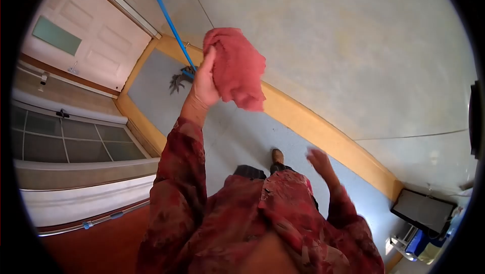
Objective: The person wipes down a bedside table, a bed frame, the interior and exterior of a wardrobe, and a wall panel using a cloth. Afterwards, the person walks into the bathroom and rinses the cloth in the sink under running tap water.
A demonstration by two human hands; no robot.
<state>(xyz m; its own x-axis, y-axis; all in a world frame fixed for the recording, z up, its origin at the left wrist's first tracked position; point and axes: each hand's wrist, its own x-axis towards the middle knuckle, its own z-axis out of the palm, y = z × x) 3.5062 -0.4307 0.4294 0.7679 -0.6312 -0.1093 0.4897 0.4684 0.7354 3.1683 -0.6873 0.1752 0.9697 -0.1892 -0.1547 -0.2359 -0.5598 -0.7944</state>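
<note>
Red cloth (236, 71) hangs pinched between the left hand's (207, 83) thumb and fingers; the right hand (319, 162), blurred, looks empty, fingers' spread unclear.

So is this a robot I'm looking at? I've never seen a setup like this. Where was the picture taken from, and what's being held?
There's no robot here, just a person with two bare hands. The single picture comes from a camera worn on the head, looking forward and down, so you see the person's own patterned red sleeves and a brown shoe. The round dark edge is simply how the camera's view ends.

The left hand holds up a reddish-pink cloth. The right hand is blurred but seems to hold nothing.

There's no tabletop in this view. Below is a grey-blue floor with a yellow band along the wall. Beyond the cloth, a blue pole slants down to some dark strands, perhaps a mop.
</note>
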